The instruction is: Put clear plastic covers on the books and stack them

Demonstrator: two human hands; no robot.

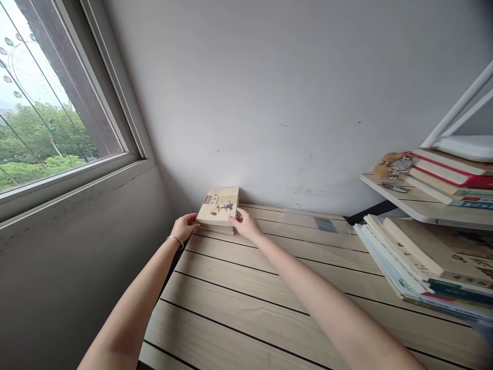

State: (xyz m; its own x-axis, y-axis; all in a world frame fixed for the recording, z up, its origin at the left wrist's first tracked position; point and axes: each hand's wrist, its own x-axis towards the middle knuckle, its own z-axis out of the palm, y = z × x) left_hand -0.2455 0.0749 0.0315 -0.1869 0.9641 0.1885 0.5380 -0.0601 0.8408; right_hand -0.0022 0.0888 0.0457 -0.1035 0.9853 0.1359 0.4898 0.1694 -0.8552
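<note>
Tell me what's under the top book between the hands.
Under the top book are what look like more books, only their edges showing, on the tabletop. Their covers and the surface beneath the stack are hidden.

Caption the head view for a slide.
Left hand and right hand flank a book stack on a slatted tabletop by a wall.

A study corner, seemingly in a home, is suggested by a wood-look desk [215, 298] set against a scuffed pale wall [246, 103]. On the right, a small shelf [416, 208] is loaded with books [454, 169] and a little ornament [398, 164], and more volumes [435, 257] are piled below. On the left, daylight is admitted by a window [92, 72], beyond which trees [42, 131] and a Ferris wheel [10, 59] are seen.
</note>
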